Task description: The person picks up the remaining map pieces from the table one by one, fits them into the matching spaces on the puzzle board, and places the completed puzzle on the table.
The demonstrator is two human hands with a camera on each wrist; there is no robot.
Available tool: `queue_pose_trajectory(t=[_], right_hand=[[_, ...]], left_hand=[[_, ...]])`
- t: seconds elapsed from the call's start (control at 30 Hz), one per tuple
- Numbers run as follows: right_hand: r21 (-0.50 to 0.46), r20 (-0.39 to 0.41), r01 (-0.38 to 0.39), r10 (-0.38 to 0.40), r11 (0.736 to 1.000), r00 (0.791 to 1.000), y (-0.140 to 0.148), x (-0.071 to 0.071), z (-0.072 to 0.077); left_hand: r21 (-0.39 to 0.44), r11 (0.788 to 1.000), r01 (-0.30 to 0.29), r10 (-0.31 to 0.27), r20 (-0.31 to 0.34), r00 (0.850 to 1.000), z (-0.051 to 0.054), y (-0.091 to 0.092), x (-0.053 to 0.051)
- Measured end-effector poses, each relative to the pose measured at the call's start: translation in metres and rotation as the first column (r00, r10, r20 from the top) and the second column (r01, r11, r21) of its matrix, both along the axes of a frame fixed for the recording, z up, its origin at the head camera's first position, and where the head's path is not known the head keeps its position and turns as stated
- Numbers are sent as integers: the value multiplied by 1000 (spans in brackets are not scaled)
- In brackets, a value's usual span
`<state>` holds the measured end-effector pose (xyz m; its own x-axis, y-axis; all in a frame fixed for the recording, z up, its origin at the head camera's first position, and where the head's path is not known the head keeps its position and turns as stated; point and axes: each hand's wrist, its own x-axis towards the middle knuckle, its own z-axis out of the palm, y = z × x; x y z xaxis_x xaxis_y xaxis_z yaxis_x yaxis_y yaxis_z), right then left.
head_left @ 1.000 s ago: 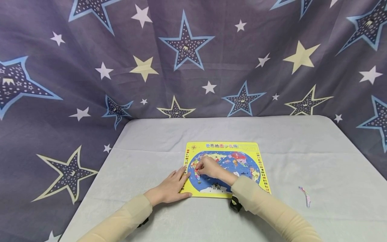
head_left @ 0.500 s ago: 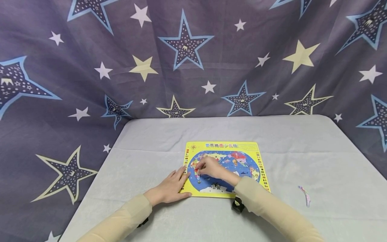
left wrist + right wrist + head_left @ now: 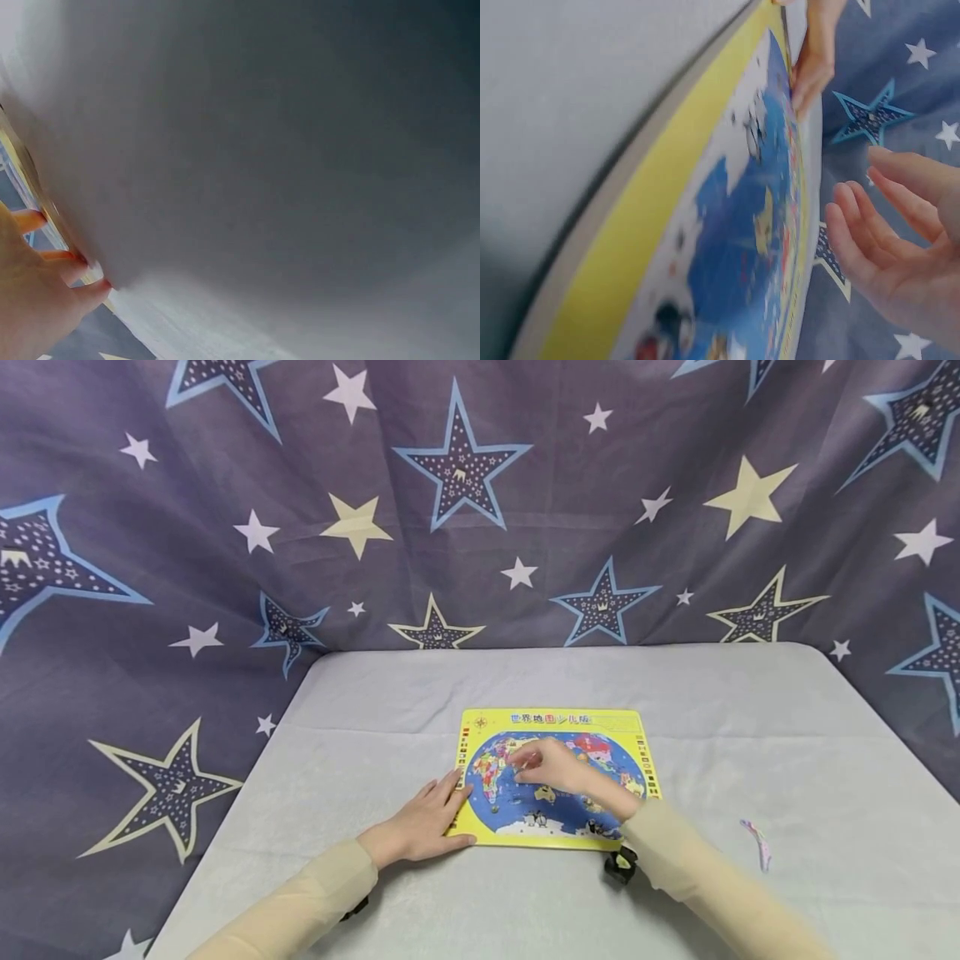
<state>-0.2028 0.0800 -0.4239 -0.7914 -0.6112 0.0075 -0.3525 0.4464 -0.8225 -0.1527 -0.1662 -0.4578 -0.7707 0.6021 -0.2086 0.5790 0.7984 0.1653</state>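
A yellow-bordered children's world map board (image 3: 480,833) lies flat on the table, with a blue ocean and colourful continents. My left hand (image 3: 422,828) rests at the board's left edge, fingers spread and straight, the fingertips on its border. In the left wrist view the fingers (image 3: 88,294) touch the edge. Over the middle of the map is my right hand (image 3: 557,767), raised off the surface. The right wrist view shows that hand's fingers (image 3: 859,232) loosely curved, thumb apart, with nothing held between them. Part of the map's right side is hidden under the right hand and forearm.
A small, curved, pinkish-purple strip (image 3: 757,845) lies on the pale cloth-covered table (image 3: 360,727), right of the board. A dark star-patterned curtain (image 3: 525,510) hangs behind and along the sides. The right sleeve (image 3: 697,868) crosses the board's lower right corner.
My right hand has lifted from the left-hand continent on the map and moved right, its fingers loosening. That part of the map now shows. My left hand has stayed in place.
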Motion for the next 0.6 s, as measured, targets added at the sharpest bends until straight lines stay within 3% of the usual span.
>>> queue_pose_trajectory(t=[0.2, 0.6], right_hand=[[20, 16, 31, -31, 999, 999, 25, 4, 5], [64, -45, 154, -152, 986, 987, 74, 11, 15]], left_hand=[[14, 1000, 12, -12, -23, 1000, 0, -1, 0], [13, 1000, 4, -4, -12, 1000, 0, 0, 0]])
